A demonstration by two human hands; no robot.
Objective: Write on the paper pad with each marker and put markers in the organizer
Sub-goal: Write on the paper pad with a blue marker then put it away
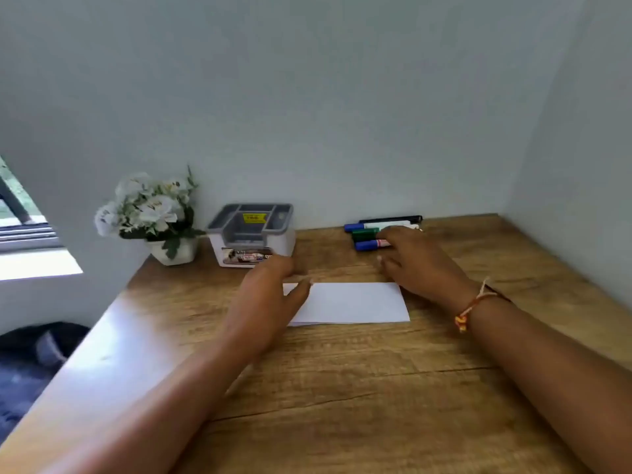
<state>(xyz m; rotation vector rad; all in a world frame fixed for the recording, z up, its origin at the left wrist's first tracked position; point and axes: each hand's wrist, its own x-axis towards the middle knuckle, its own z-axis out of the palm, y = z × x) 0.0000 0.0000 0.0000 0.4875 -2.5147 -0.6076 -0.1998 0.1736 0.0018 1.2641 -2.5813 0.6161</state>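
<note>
The wooden worktop (342,388) runs into a corner of pale walls, and the white paper pad (355,302) lies flat about midway across it, nearer the back edge than the front. The left hand (270,302) rests over the pad's left end, fingers relaxed and close together and the thumb lying on the paper; it is motion-blurred and grips nothing that shows. Behind the pad, close to the back edge and toward the right corner, four markers lie side by side: a black marker (393,219) nearest the wall, then a blue marker (354,227), a green marker (364,234) and a second blue marker (367,245) nearest the pad. The right hand (417,261), a thread bracelet (473,304) on its wrist, reaches over their right ends, fingers extended and the thumb apart over bare wood; whether any finger curls round a marker is hidden. The grey-and-white organizer (215,248) stands at the back edge left of the markers, well apart from them, with no marker visible in its compartments. A pot of white flowers (147,206) sits in the back left corner, just beside the organizer.
</note>
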